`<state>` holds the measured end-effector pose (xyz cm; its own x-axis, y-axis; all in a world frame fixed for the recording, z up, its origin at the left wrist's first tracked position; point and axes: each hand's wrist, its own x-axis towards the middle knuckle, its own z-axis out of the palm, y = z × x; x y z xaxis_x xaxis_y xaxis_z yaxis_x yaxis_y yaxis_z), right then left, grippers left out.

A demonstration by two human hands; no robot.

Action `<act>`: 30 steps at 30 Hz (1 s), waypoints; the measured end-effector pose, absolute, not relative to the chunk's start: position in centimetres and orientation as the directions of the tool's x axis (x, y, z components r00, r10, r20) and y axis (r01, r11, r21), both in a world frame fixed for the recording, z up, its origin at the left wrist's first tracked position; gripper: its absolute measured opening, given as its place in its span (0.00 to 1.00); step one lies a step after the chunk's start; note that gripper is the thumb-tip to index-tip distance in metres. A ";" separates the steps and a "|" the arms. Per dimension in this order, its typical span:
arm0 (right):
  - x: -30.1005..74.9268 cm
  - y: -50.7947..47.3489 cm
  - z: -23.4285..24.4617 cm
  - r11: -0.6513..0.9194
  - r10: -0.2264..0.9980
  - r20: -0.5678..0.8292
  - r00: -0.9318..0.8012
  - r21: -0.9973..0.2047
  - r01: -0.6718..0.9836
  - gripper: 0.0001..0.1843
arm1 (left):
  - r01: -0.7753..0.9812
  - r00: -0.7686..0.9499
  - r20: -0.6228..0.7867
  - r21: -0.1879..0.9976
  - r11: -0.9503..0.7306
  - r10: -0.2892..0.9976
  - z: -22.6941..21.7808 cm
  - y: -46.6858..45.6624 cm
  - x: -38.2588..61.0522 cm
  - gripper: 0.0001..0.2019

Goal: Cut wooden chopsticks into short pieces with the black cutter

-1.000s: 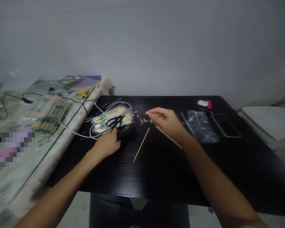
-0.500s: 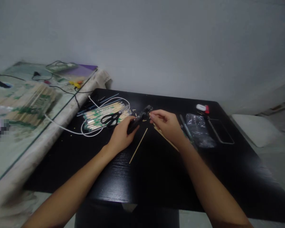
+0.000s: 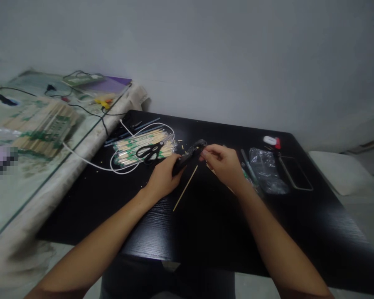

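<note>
Black, wood-grained table top catches a pale sheen near its front edge and stands against a plain grey wall. Over its middle, the left hand is closed around a dark object; the right hand has thumb and forefinger pinched at the object's far end, though I cannot tell whether they grip anything small. One loose stick lies just below. To the left, black-handled scissors rest on a plastic-wrapped bundle of sticks beside a white cable. To the right lies a clear plastic bag; past the edge is a pale seat, and leftmost a glass-topped table
</note>
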<state>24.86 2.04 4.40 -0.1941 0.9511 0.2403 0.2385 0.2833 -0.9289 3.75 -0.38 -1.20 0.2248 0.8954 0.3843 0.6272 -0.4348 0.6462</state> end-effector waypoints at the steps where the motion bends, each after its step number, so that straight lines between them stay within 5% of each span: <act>1: 24.9 2.0 4.4 0.281 0.951 0.237 -0.197 -0.928 0.244 0.11 | 0.622 0.225 0.382 0.652 -0.434 0.896 -1.2 -0.4 3.8 0.10; 30: 24.7 2.1 4.4 0.299 0.943 0.221 -0.249 -0.892 0.340 0.15 | 0.611 0.222 0.290 0.702 -0.365 0.931 -1.1 -0.4 3.8 0.06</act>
